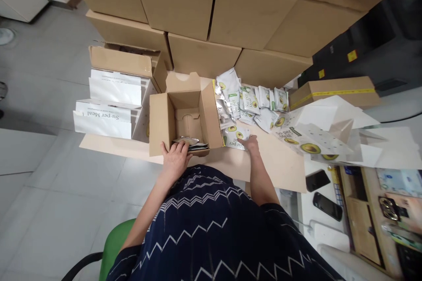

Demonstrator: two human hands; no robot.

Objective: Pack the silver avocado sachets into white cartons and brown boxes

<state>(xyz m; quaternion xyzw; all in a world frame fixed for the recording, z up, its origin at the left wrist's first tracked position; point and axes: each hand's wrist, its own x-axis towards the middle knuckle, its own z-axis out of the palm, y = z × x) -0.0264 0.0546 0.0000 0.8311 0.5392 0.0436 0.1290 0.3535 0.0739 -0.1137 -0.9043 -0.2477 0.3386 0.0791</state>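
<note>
An open brown cardboard box [187,118] stands on the pale table board, with a few packets [194,143] lying inside along its near side. My left hand [176,160] rests on the box's near edge, its fingers spread over the rim beside those packets. To the right of the box, my right hand [249,144] grips the right end of a white packet with avocado pictures [235,135]. Beyond it lies a loose pile of similar white and green packets [247,99].
Large brown cartons [204,4] are stacked behind the table. White printed boxes [115,92] stand at the left. Opened white avocado boxes [316,136] lie at the right, above two dark phones [327,206]. A green chair [115,243] is at the lower left.
</note>
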